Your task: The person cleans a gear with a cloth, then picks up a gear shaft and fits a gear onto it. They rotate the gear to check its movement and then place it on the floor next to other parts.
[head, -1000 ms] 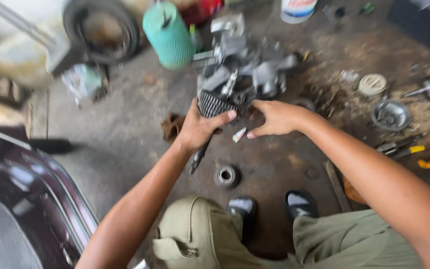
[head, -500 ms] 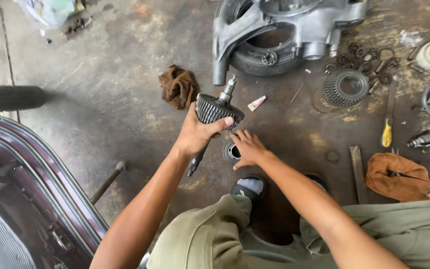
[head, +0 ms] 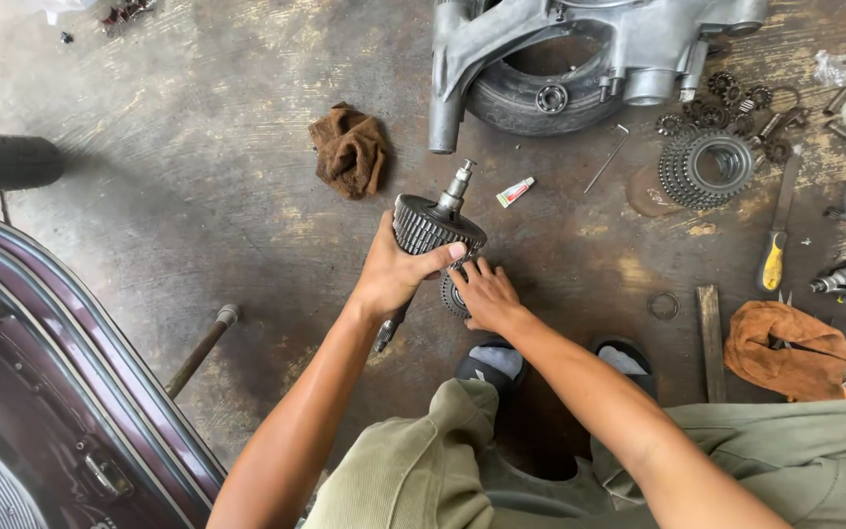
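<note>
Repair workshop, likely motorcycle/scooter. Stained concrete floor (head: 198,196); aluminium engine casing (head: 580,39) on a tyre (head: 531,103) beyond the fingers (head: 467,279), loose gears (head: 712,167) and screwdriver (head: 775,245) to their right, oily rags (head: 350,149) to their left and right.

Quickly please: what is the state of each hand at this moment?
Left hand: closed around the gear shaft.
Right hand: fingers on a small gear on the floor; grip cannot be told.

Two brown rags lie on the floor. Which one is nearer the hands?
The darker rag, up left of the gear shaft in the left hand. The lighter, orange-brown rag lies far right, below the yellow-handled screwdriver.
</note>
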